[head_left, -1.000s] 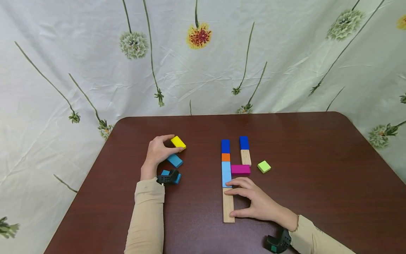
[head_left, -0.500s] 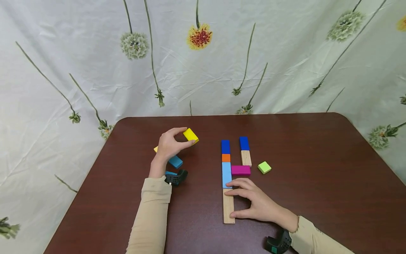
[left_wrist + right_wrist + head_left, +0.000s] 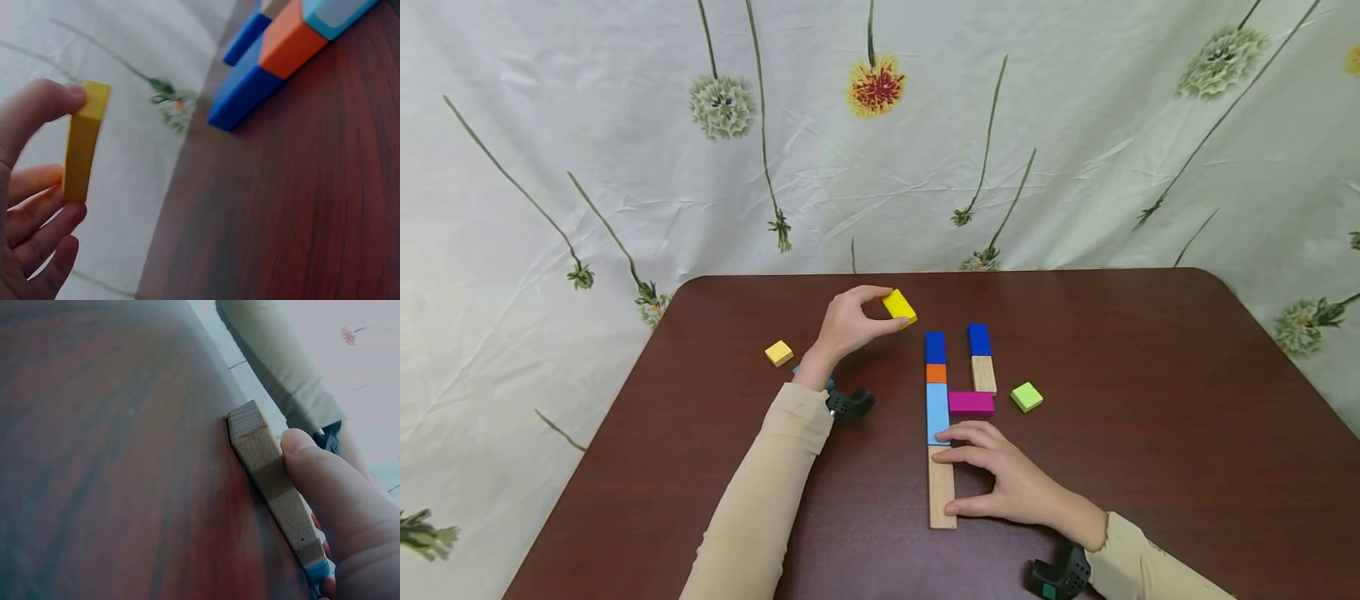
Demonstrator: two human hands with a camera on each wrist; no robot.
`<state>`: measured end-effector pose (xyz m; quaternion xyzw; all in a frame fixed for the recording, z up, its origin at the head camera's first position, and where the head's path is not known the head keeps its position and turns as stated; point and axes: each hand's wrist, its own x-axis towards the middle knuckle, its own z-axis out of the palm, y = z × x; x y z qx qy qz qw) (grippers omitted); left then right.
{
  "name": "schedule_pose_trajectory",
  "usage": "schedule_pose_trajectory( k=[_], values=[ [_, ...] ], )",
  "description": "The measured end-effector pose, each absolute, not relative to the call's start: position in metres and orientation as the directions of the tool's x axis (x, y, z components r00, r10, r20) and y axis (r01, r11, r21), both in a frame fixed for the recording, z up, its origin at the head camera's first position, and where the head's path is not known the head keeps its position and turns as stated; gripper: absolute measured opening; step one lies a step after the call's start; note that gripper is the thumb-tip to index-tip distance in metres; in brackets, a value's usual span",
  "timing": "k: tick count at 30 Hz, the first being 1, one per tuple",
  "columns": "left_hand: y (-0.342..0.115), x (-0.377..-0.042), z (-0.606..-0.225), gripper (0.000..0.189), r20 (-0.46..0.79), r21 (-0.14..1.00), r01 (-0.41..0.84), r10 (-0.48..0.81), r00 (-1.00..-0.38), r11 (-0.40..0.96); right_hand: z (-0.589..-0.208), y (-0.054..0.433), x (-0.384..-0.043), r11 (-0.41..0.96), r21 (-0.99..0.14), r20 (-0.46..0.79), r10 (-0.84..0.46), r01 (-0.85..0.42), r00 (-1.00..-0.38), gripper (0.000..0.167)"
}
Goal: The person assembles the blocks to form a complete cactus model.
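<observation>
Between the thumb and fingers of my left hand (image 3: 847, 321), a yellow rectangular block (image 3: 899, 307) is pinched above the far part of the table. In the left wrist view the yellow block (image 3: 85, 140) shows edge-on, thumb at one end and fingers at the other. My right hand (image 3: 1011, 475) rests its thumb and fingertips on a long plain wooden block (image 3: 942, 496) and the light blue block (image 3: 937, 412) beyond it. Those two form the near part of a straight row, which continues with an orange block (image 3: 936, 373) and a dark blue block (image 3: 935, 347).
A magenta block (image 3: 972, 404) lies crosswise against the row's right side. Beyond it lie a short wooden block (image 3: 983, 375) and another dark blue block (image 3: 979, 340). A green block (image 3: 1026, 397) sits further right, a pale yellow block (image 3: 778, 353) at left. My left wrist covers blue blocks.
My left hand has carried the yellow block rightward and away from me, toward the row's far end. The pale yellow block at left has come into view. My right hand has stayed in place.
</observation>
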<state>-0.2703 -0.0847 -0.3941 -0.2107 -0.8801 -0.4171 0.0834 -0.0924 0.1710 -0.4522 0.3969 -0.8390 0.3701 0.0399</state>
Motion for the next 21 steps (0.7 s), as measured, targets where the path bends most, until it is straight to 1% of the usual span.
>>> schedule_pose_trajectory(
  k=[4,8,16,21],
  values=[
    [-0.072,-0.279,-0.395,0.055,0.312,0.718,0.434,0.307,-0.899,0.543,-0.453,0.171,-0.092,0.412,-0.592,0.358,-0.636,-0.693,-0.684,0.053],
    [-0.062,-0.288,-0.395,0.055,0.294,0.727,0.418,0.303,-0.907,0.545,-0.454,0.171,-0.093,0.403,-0.575,0.375,-0.644,-0.712,-0.667,0.053],
    [-0.05,-0.299,-0.398,0.057,0.236,0.7,0.394,0.327,-0.915,0.596,-0.453,0.171,-0.094,0.394,-0.567,0.383,-0.651,-0.723,-0.655,0.052],
    [-0.045,-0.304,-0.404,0.058,0.204,0.677,0.381,0.336,-0.919,0.63,-0.452,0.171,-0.094,0.398,-0.571,0.379,-0.648,-0.718,-0.661,0.052]
  ],
)
